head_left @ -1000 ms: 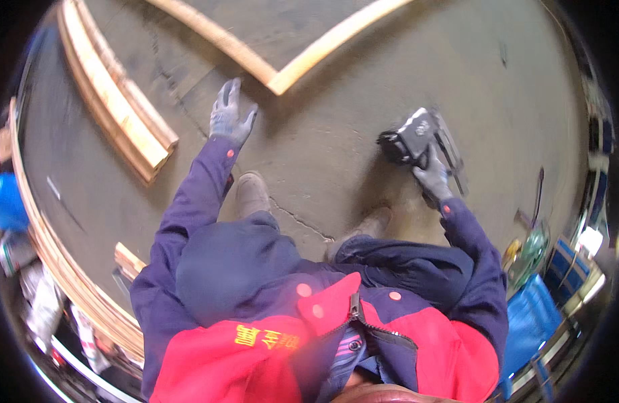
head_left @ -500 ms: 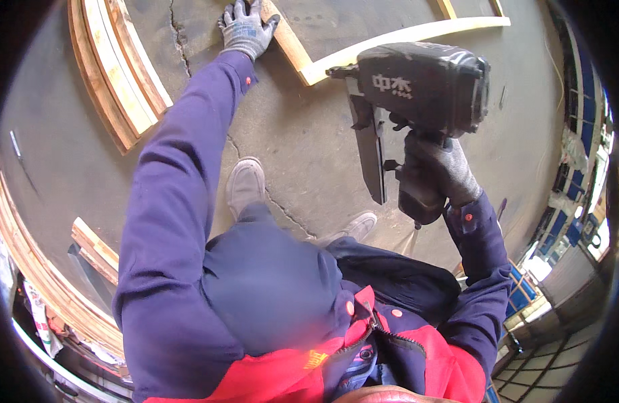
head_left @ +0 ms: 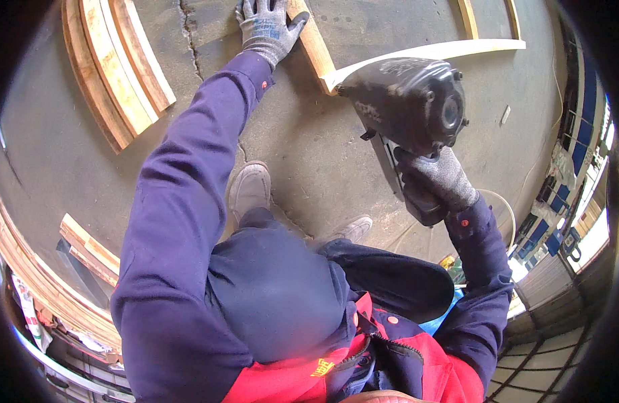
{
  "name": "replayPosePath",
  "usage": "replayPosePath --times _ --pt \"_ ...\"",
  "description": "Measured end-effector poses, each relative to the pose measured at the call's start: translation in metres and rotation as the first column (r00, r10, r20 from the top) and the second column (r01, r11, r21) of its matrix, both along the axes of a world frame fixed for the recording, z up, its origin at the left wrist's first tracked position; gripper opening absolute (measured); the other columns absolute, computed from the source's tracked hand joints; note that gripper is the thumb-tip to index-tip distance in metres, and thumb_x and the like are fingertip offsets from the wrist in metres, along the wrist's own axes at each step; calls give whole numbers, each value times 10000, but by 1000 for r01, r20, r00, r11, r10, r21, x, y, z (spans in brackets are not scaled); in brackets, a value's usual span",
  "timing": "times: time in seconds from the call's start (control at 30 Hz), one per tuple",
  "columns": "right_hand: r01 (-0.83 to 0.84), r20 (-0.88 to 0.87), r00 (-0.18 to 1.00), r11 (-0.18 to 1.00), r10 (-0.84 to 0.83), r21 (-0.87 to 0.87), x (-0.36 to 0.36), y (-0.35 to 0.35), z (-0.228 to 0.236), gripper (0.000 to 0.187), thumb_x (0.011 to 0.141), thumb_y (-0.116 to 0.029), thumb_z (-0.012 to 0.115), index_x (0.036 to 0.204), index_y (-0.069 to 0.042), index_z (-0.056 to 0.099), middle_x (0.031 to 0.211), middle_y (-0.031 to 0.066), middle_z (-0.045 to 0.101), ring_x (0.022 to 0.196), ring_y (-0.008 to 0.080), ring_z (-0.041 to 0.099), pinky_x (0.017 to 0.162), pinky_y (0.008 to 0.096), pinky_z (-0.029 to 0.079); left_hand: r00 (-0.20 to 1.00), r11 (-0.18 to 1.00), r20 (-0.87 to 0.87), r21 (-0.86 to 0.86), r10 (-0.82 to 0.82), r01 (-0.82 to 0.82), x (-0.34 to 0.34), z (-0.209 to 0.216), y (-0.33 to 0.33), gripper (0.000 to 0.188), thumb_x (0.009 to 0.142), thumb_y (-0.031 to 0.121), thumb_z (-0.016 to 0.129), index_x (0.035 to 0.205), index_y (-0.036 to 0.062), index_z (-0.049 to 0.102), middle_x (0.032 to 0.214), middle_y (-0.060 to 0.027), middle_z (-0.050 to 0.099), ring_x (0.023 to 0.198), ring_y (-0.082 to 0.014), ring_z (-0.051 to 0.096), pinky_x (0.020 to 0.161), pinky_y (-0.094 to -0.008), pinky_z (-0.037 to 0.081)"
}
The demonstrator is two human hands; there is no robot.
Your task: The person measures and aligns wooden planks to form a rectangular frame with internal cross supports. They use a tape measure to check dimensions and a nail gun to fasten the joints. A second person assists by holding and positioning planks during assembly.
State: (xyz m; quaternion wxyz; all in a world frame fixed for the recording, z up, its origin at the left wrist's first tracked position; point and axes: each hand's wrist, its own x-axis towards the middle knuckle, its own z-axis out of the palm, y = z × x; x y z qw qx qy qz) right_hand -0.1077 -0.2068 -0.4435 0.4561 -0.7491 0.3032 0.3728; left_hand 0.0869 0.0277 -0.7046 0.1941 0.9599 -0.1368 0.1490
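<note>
My right hand, in a grey glove, is closed around the handle of a black nail gun. The gun's nose is at the corner where a short wooden board meets a long pale wooden strip; whether it touches the wood is hard to make out. My left hand, gloved too, lies flat with fingers spread beside the short board, its thumb against the board's edge. The far ends of the fingers are cut off by the picture's edge.
Several long planks lie on the concrete floor at the far left. More timber and a short stack of boards are nearer on the left. Two crosspieces run off the far edge. A pale hose curves by my right forearm.
The nail gun has turned and tilted, bringing its nose to the wooden corner. My left hand stays by the short board. The whole view has shifted slightly.
</note>
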Motion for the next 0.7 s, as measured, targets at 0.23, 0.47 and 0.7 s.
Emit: replayPosePath --times 0.23,0.47,0.7 --pt "-182 54 982 983 183 -10 10 -1 1 361 899 -198 727 1195 -15 631 929 47 681 735 111 624 646 303 530 963 993 -267 -117 -33 2 -2 2 -3 784 887 521 654 1520 112 439 1449 -212 473 1352 -450 399 1119 -639 292" --pt "120 -12 993 983 -119 139 10 6 2 402 891 -183 732 1236 -30 595 1004 57 652 778 116 637 651 307 544 999 998 -32 -66 18 -20 -3 -1 -5 804 864 519 674 1505 90 447 1418 -215 483 1329 -452 408 1132 -614 283" --pt "95 45 994 987 -102 133 6 12 -3 307 909 -268 729 1091 -35 645 754 8 637 629 86 592 593 271 505 998 997 -54 -75 -11 6 -2 -9 -3 814 854 532 687 1504 100 455 1403 -232 516 1333 -452 423 1118 -621 305"
